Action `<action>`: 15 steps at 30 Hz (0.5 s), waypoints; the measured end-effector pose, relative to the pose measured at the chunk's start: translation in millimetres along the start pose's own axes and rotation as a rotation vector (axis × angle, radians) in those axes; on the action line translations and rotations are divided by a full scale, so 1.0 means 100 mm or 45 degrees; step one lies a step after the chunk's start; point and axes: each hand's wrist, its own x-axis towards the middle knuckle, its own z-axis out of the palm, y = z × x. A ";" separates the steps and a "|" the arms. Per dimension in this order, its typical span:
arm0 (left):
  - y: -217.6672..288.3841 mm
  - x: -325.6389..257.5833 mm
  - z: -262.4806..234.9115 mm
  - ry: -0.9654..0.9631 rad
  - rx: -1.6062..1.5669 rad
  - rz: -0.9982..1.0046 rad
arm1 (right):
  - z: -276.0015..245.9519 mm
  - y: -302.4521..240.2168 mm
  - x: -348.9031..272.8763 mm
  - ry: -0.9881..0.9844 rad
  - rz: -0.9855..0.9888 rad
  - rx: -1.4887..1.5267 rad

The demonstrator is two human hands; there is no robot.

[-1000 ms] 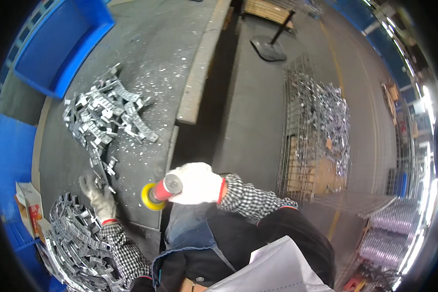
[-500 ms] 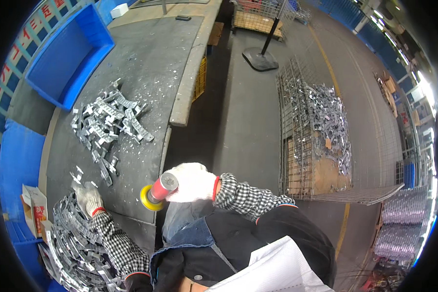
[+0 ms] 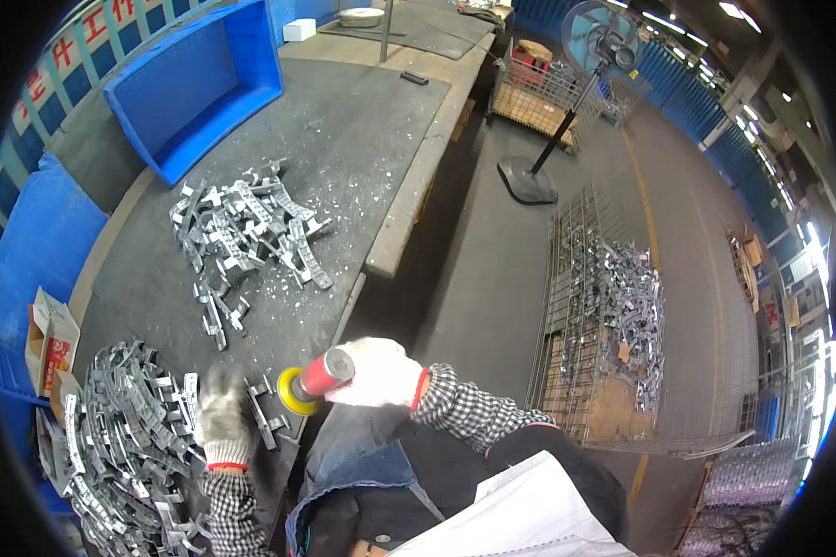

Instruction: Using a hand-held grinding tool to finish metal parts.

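Observation:
My left hand (image 3: 223, 422), in a white knitted glove with a red cuff, is over the bench beside the large stack of metal pieces. Its fingers are smeared by motion. Just right of it is a slim grey metal bracket (image 3: 267, 418); I cannot tell whether the fingers touch it. My right hand (image 3: 376, 373), gloved too, is closed around a red handheld disc sander (image 3: 326, 372). The sander's yellow round pad (image 3: 296, 392) faces left, close to that bracket. Curved metal brackets (image 3: 125, 427) are stacked thickly left of my left hand.
A loose heap of brackets (image 3: 246, 227) lies farther up the dark bench mat (image 3: 344, 130). Behind it a blue bin (image 3: 190, 93) rests on its side. An opened carton (image 3: 54, 339) is at the left edge. Across the aisle are a wire cage (image 3: 567, 325) of metal parts and a standing fan (image 3: 604, 42).
My left hand has moved right from the stack's far edge, and a bracket now lies between it and the sander. My right hand keeps its hold. The view has shifted, bringing the fan in.

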 end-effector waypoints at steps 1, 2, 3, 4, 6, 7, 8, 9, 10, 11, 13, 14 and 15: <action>-0.12 0.11 0.17 0.171 0.258 0.441 | 0.01 0.01 -0.02 0.008 0.005 -0.014; -0.18 0.18 0.34 0.210 0.262 0.676 | 0.00 0.01 -0.04 0.039 -0.015 0.009; -0.21 0.24 0.37 0.228 0.184 0.779 | 0.00 0.02 -0.05 0.063 -0.044 0.035; -0.24 0.29 0.38 0.246 0.105 0.881 | 0.02 0.04 -0.06 0.064 -0.047 0.027; -0.21 0.34 0.34 0.155 0.100 0.855 | 0.06 0.07 -0.08 0.104 -0.047 0.035; -0.19 0.32 0.32 0.054 0.097 0.827 | 0.05 0.07 -0.09 0.096 -0.052 0.032; -0.17 0.26 0.41 0.122 0.027 0.800 | 0.02 0.05 -0.10 0.061 -0.020 0.066; -0.08 0.21 0.40 -0.018 0.005 0.607 | 0.00 0.04 -0.09 0.024 0.010 0.097; 0.00 0.15 0.39 -0.161 -0.019 0.405 | 0.00 0.04 -0.07 -0.003 0.001 0.096; 0.01 0.09 0.46 -0.019 -0.070 0.370 | 0.01 0.04 -0.04 0.013 0.024 0.021; 0.01 0.10 0.68 0.206 -0.263 0.258 | 0.09 0.12 0.02 0.030 0.006 -0.016; 0.03 0.07 0.68 0.288 -0.362 0.238 | 0.08 0.11 0.02 0.022 -0.058 0.055; 0.06 0.04 0.63 0.350 -0.462 0.206 | 0.13 0.18 0.01 0.108 -0.098 0.085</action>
